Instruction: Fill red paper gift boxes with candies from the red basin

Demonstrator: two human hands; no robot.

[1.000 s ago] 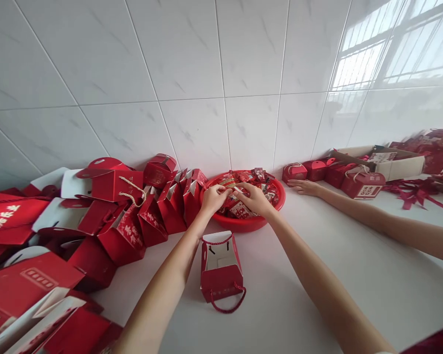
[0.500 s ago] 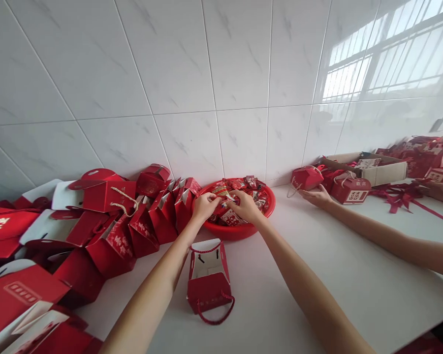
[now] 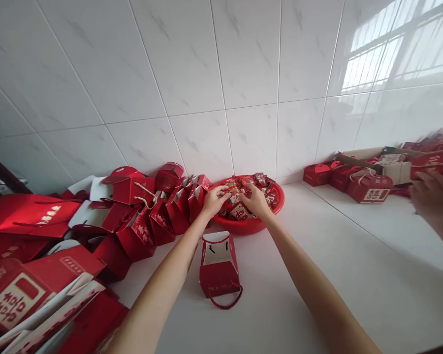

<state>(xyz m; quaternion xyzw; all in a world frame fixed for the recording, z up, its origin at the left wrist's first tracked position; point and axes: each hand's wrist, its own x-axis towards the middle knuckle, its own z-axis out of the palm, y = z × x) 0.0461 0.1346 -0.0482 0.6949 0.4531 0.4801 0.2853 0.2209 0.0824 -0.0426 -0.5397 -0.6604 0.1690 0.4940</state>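
Observation:
Both of my hands are over a round red basin (image 3: 239, 227) filled with small wrapped packets (image 3: 241, 212). My left hand (image 3: 215, 200) is at the basin's left side, thumb and fingers closed together; whatever they grip is too small to make out. My right hand (image 3: 256, 200) reaches into the packets from the right with its fingers bent, and its fingertips are partly lost among the wrappers. In front of the basin, between my forearms, a red box (image 3: 219, 278) stands open on the white table, its pale inside showing and a red rope handle hanging at its front.
Many red boxes (image 3: 136, 238) crowd the left side. Closed boxes (image 3: 369, 189) and a cardboard carton (image 3: 396, 173) stand at the right by the tiled wall. Another person's hand (image 3: 433, 196) is at the right edge beside a red box (image 3: 433, 162).
The view has shifted left. My hands have moved slightly apart over the basin. The other person's hand has left the small box by the wall, and a red box now shows at the far right.

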